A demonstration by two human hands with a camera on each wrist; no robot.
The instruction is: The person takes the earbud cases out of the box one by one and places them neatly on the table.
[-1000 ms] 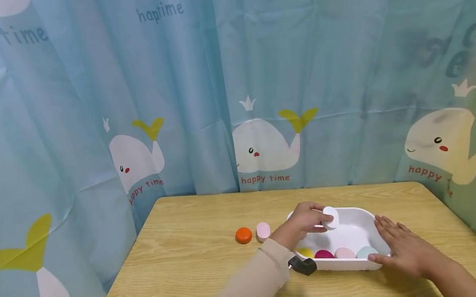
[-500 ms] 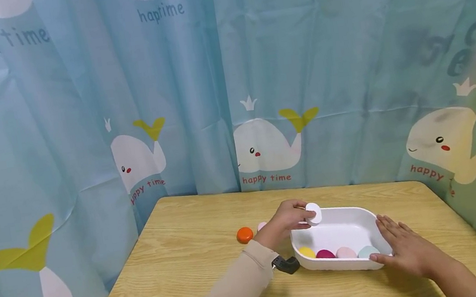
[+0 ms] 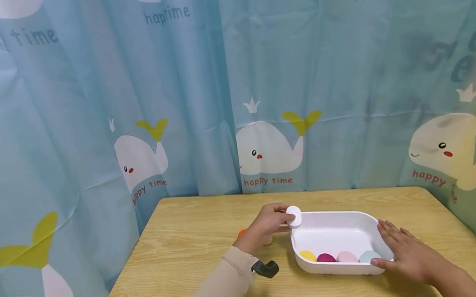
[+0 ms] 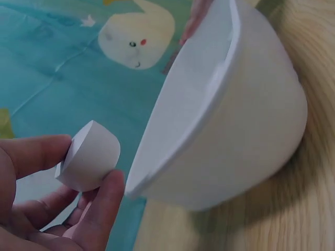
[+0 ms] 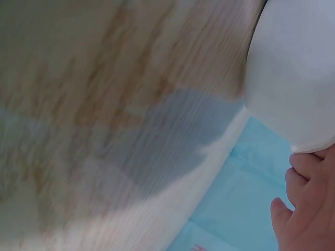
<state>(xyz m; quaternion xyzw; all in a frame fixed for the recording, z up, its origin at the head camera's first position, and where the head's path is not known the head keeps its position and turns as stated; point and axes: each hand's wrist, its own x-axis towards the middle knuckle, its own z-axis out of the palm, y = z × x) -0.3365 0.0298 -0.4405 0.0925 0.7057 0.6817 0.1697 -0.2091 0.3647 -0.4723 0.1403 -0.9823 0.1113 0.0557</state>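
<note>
Between thumb and fingertips, my left hand (image 3: 268, 221) pinches a small white rounded disc (image 3: 294, 216), just over the back left corner of a white tray (image 3: 334, 269). The left wrist view shows the disc's thick, smooth side beside the tray's rim. My right hand (image 3: 410, 257) rests against the tray's right end, fingers fairly straight and thumb at the front rim. Along the front inside wall lie similar pieces: yellow (image 3: 307, 256), magenta (image 3: 326, 258), pale pink (image 3: 346, 257) and pale blue (image 3: 369, 256).
An orange piece (image 3: 242, 232) and a light pink piece (image 3: 268, 240) sit on the wooden table (image 3: 160, 281) left of the tray, both partly hidden by my left hand. A blue whale-print curtain (image 3: 194, 99) hangs behind the table.
My left hand has moved left with the white disc, from over the tray's inside to its back left corner, now partly covering the orange and light pink pieces. My right hand stays at the tray.
</note>
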